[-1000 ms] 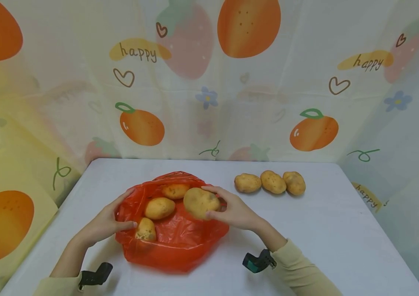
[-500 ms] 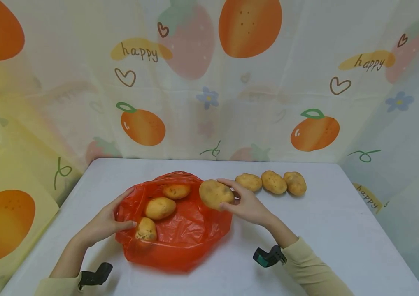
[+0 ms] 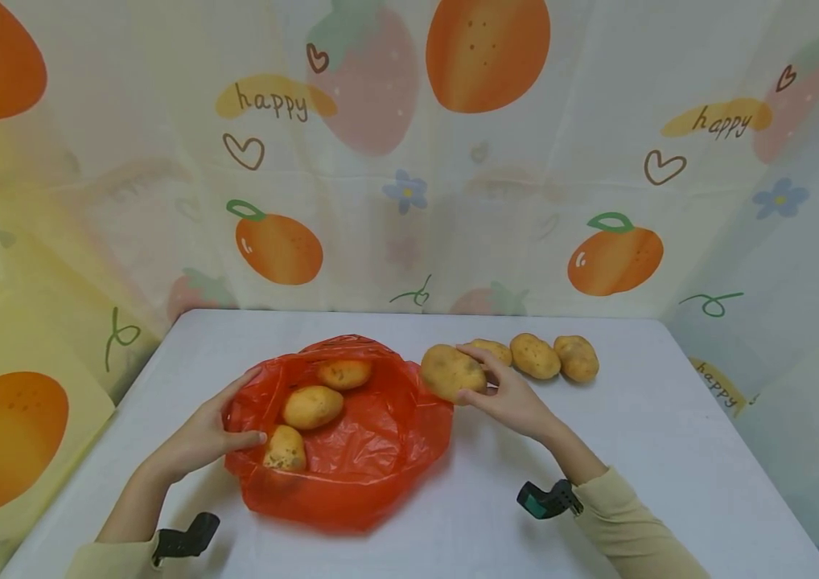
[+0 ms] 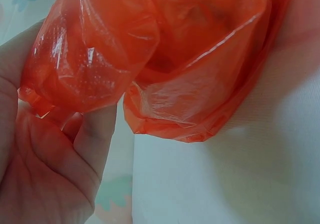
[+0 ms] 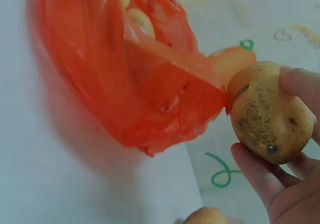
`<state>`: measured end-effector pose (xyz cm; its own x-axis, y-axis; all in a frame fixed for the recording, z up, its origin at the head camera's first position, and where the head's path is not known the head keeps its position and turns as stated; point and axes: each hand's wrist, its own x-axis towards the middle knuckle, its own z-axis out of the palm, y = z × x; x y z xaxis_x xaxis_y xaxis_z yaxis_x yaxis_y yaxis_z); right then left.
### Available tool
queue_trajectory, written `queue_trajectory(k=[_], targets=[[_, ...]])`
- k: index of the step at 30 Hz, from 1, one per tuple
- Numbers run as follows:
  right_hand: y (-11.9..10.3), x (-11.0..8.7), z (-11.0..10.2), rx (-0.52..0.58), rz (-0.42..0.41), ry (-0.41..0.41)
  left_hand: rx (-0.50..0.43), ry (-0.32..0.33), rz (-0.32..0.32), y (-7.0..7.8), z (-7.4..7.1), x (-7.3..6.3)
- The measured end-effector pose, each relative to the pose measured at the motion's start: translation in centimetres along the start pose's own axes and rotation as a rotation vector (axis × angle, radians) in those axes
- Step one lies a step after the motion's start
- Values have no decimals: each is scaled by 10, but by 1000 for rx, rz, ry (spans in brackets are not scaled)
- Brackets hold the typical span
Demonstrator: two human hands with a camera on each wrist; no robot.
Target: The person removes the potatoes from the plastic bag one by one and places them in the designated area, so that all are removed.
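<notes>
A red plastic bag lies with its mouth spread wide, and inside it are a potato in the middle, another potato behind and a third potato by the near left rim. My left hand grips the bag's left edge, thumb inside the rim; the plastic covers its fingertips in the left wrist view. My right hand holds a larger potato between thumb and fingers, just over the bag's right rim. Dark blemishes mark this potato in the right wrist view, where it appears beside the bag's edge.
Toward the back right of the white table a row of potatoes lies: one potato partly behind my right hand, a middle potato and an end potato. A fruit-printed curtain hangs behind the table.
My right hand has carried its potato rightward and slightly up, from above the bag's inside to its right rim. The left hand and the bag's left side have stayed put.
</notes>
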<state>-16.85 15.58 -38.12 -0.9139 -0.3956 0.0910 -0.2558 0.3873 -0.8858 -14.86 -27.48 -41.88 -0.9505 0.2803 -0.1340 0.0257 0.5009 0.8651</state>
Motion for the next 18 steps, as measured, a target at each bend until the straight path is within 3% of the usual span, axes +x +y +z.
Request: queue_trajectory(k=[10, 18], targets=[[24, -5, -7, 47, 11, 60, -8, 2, -39, -1, 0, 1], [60, -5, -11, 43, 69, 91, -15, -6, -5, -1, -1, -1]])
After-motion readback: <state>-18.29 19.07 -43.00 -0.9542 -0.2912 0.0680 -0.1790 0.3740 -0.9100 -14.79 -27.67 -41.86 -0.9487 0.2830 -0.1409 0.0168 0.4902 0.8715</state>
